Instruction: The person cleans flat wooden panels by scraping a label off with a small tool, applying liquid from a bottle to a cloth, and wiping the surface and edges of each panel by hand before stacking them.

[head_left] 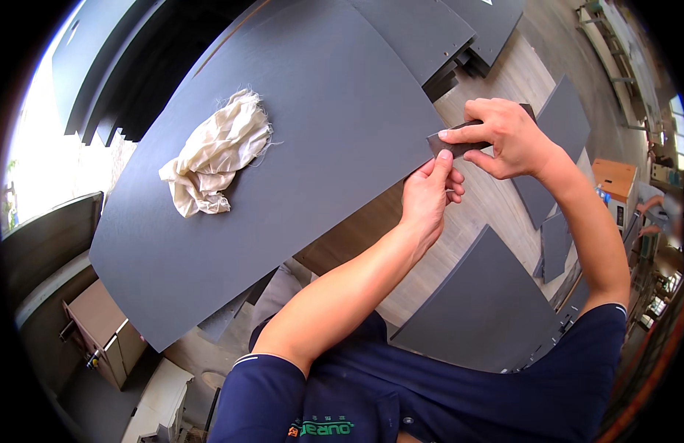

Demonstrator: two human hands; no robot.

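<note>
A large dark grey panel (320, 148) lies across the view. At its right-hand corner my right hand (504, 136) grips a dark, flat, blade-like piece (438, 142), its near end against the panel's edge; I cannot tell its exact kind. My left hand (427, 196) is closed just below that corner, the thumb pressed to the lower edge of the dark piece. Its other fingers curl underneath, partly hidden. A crumpled, frayed white cloth (220, 151) rests on the panel's left half, away from both hands.
More grey panels stand behind, one at the upper right (416, 33). Another panel (489, 306) is at my right side, near my body. Beyond it, smaller panels (567, 118) lie over a wood-look surface (460, 210). A brownish cabinet (102, 325) is at lower left.
</note>
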